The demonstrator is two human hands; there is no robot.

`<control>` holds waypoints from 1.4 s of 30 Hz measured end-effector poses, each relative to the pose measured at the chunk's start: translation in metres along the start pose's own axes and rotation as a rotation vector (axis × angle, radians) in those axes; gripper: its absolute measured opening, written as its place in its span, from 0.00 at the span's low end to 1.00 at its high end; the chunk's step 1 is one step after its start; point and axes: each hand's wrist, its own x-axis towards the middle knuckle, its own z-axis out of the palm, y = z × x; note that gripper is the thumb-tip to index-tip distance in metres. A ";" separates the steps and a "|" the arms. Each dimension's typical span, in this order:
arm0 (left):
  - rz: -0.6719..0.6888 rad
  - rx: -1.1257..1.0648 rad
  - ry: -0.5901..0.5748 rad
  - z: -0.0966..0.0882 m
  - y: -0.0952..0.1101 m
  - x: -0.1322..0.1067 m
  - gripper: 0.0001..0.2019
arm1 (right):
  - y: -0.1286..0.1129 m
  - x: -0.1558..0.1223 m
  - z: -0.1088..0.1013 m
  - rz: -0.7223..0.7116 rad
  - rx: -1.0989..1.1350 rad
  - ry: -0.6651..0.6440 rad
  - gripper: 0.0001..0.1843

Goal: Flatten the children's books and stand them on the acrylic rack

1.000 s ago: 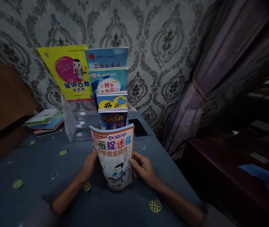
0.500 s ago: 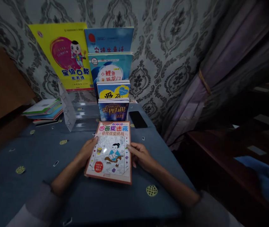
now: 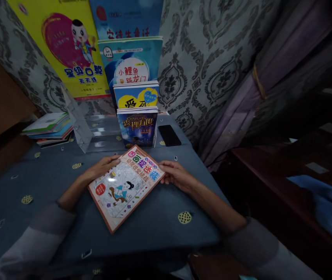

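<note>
Between my hands is a picture book (image 3: 126, 186) with an orange-edged cover, a drawn figure in blue and colourful title letters. It is turned at a slant over the table, its top edge toward the upper right. My left hand (image 3: 103, 167) grips its upper left edge, fingers partly hidden by the cover. With thumb on top, my right hand (image 3: 176, 175) pinches the book's right corner. Just behind it, a clear tiered book stand (image 3: 78, 124) holds a dark blue book (image 3: 138, 128), a blue-and-yellow book (image 3: 136, 97), a teal book (image 3: 130, 62) and a large yellow workbook (image 3: 63, 46).
A black phone (image 3: 169, 135) lies right of the stand. Left of the stand is a stack of thin books (image 3: 49, 128). The dark blue tablecloth (image 3: 55, 175) has pineapple prints. Patterned wallpaper stands behind, and a tied purple curtain (image 3: 236, 105) hangs at right.
The picture book has rotated clockwise from nearly upright to a slant, both hands still on it. My view has tipped down, so the stand sits higher in the picture.
</note>
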 end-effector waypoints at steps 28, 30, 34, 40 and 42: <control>0.585 1.285 0.123 0.113 -0.010 -0.023 0.13 | 0.010 0.003 -0.010 0.046 -0.201 -0.082 0.17; 0.598 1.252 0.126 0.112 -0.009 -0.023 0.13 | 0.010 0.002 -0.010 0.042 -0.191 -0.085 0.15; 0.618 1.224 0.130 0.113 -0.008 -0.023 0.13 | 0.007 0.001 -0.008 0.046 -0.173 -0.085 0.11; 0.614 1.188 0.116 0.113 -0.008 -0.022 0.14 | 0.003 0.000 -0.004 0.088 -0.170 -0.028 0.09; 0.622 1.208 0.123 0.113 -0.010 -0.022 0.14 | 0.004 0.000 -0.005 0.080 -0.166 -0.020 0.11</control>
